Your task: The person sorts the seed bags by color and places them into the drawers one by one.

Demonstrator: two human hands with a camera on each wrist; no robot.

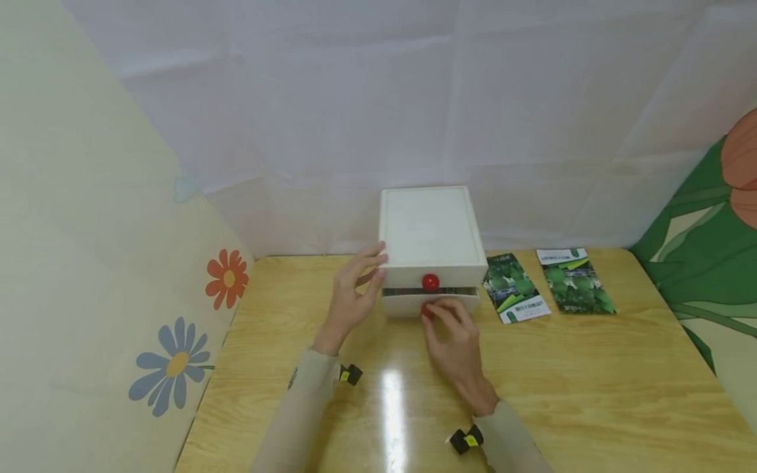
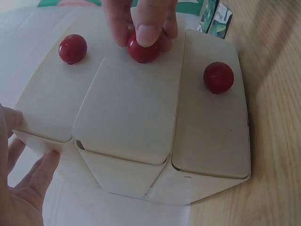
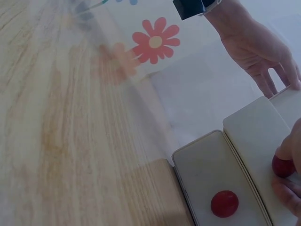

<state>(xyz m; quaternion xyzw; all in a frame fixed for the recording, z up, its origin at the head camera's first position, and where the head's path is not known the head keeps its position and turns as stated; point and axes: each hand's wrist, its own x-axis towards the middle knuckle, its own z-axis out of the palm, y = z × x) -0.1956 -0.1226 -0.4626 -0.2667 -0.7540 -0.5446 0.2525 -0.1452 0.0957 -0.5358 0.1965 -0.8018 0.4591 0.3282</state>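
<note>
A small white drawer cabinet (image 1: 432,223) with red knobs stands on the table against the back cloth. Its middle drawer (image 2: 134,99) juts out a little past the top drawer (image 2: 61,94) and bottom drawer (image 2: 214,127). Dark printed contents show in the gap above the middle drawer in the head view. My right hand (image 1: 455,341) pinches that drawer's red knob (image 2: 143,51) between thumb and fingers. My left hand (image 1: 349,295) rests against the cabinet's left side near the upper front corner, fingers extended. The top drawer's knob (image 1: 430,282) is untouched.
Two green printed leaflets lie right of the cabinet, the nearer leaflet (image 1: 516,289) beside it and the farther leaflet (image 1: 576,281) beyond. White cloth (image 1: 331,131) hangs behind. Flower-printed panels (image 1: 106,263) flank the wooden table (image 1: 591,381) on both sides.
</note>
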